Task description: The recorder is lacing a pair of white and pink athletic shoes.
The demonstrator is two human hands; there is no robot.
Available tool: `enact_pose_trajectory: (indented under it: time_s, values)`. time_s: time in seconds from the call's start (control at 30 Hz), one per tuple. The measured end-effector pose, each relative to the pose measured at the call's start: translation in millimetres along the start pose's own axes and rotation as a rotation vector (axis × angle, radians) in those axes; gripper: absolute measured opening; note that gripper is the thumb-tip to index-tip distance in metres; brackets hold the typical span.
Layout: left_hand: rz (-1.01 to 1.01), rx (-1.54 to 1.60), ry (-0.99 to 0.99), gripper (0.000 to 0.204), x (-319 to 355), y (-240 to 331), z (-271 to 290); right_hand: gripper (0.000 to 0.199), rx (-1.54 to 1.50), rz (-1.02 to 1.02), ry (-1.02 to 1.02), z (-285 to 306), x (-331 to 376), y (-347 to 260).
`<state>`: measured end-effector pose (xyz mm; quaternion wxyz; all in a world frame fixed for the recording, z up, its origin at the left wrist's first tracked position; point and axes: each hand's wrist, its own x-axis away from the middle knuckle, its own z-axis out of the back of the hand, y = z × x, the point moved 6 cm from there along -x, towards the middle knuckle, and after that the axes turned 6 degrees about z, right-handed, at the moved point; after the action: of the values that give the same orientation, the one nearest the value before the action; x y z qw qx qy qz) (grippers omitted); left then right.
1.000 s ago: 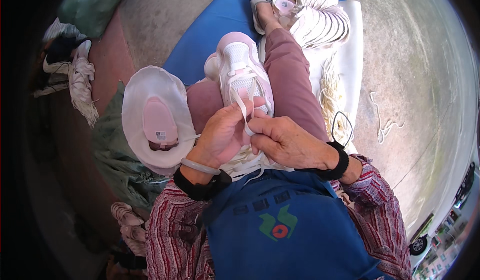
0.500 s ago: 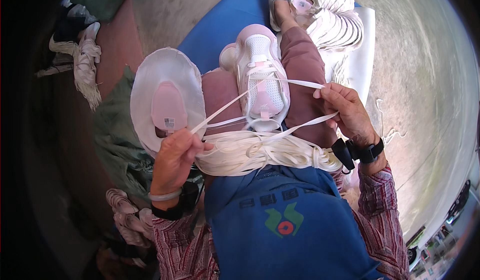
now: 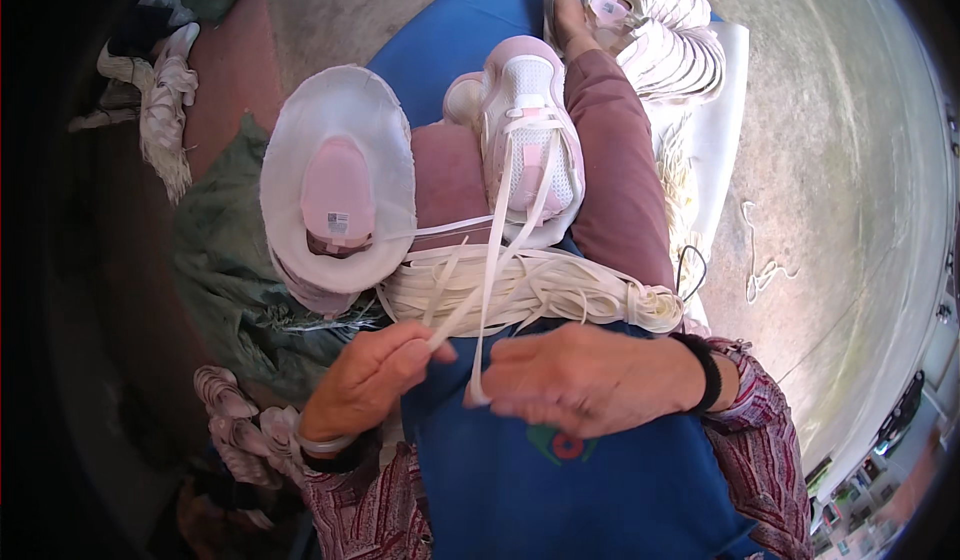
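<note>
A white and pink shoe upper (image 3: 530,125) lies between my thighs, toe pointing away from me. Two white lace ends run from its eyelets toward me and cross over the bundle of white laces (image 3: 550,285) in my lap. My left hand (image 3: 375,375) pinches one strand of the shoelace (image 3: 462,312), its free tip sticking up past the fingers. Close beside it, my right hand (image 3: 590,375) is closed on the other strand, pulled down over my blue apron (image 3: 590,490); its fingers are partly hidden and slightly blurred.
A nested stack of white and pink uppers (image 3: 375,110) stands left of my lap. Beyond my outstretched leg lies a fanned row of uppers (image 3: 675,45). Green cloth (image 3: 225,245) and more uppers (image 3: 240,430) are at the left. A loose lace (image 3: 757,265) lies on the floor at right.
Both hands have come down toward my body, the right one also moving inward to the left. The lace ends, formerly spread wide apart, now run toward me and cross.
</note>
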<state>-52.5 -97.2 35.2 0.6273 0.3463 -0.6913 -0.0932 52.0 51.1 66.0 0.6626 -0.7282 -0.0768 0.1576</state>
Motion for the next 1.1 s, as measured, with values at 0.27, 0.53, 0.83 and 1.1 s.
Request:
enact_pose_trajectory:
  time_s: [0.27,0.53,0.83,1.1]
  values:
    - [-0.224,-0.038,-0.172,0.045,-24.4,16.1,-43.5,0.028,0.348,-0.348,0.220,37.3,31.5,71.1]
    - [-0.094,0.282,-0.480,0.051,1.2,41.1,-67.1,0.058,0.463,-0.311,0.624,47.8,13.6,71.7]
    - [-0.182,0.321,-0.358,0.047,9.2,30.6,-26.9,0.010,0.544,-0.035,0.722,72.0,22.1,36.1]
    - [-0.371,0.522,0.070,0.029,39.3,-67.0,100.1,0.020,-0.541,0.172,1.440,178.5,158.8,56.0]
